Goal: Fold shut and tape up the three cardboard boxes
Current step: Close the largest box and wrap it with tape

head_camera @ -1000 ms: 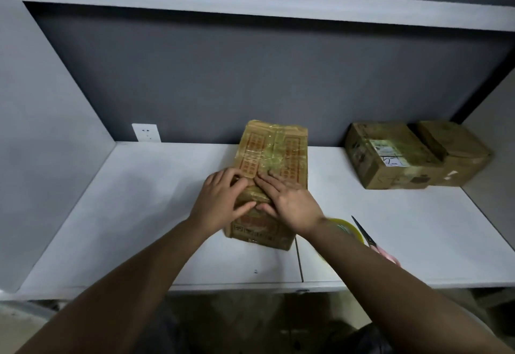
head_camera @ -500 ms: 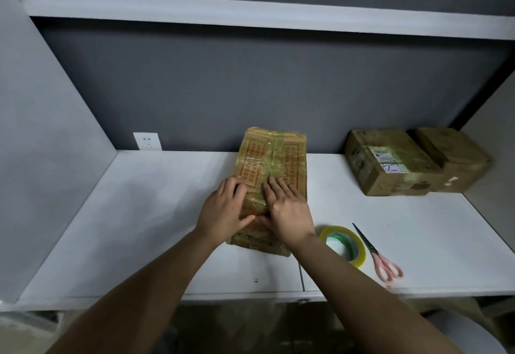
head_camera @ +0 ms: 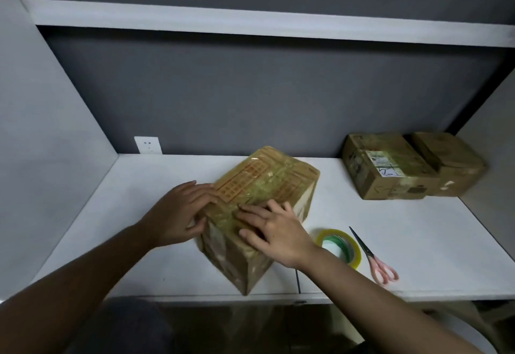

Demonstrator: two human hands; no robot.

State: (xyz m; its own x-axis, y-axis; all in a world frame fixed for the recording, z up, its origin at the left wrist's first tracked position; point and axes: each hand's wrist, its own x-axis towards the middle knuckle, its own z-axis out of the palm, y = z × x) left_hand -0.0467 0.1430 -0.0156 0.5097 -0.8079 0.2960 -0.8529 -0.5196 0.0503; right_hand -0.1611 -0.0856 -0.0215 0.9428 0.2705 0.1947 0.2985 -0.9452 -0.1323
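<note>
- Turned since half a second ago, the near box [head_camera: 259,214] now sits skewed on the white table [head_camera: 418,242], one corner out at the front edge, where before it lay square to the person.
- Its top is closed and glossy with tape, so I judge the step in hand to be pressing the tape down or swinging the box round to reach another side.
- Left hand [head_camera: 181,214] lies against the box's left edge, fingers nearly straight and flat on the top, thumb down the side; it grips nothing.
- Right hand [head_camera: 276,228] rests on the near part of the top with fingers spread and straight, pressing, not clasping.
- Just right of that wrist lie the tape roll [head_camera: 338,247] and, beside it, pink-handled scissors [head_camera: 373,256].
- Well back at the right stand two more boxes, one with a label [head_camera: 384,166] and a plain one [head_camera: 451,161] touching it; both look closed, though their tape is hard to judge.
- Next move probably calls for steadying the box with one hand while the other reaches for the roll, if a seam is left open.
</note>
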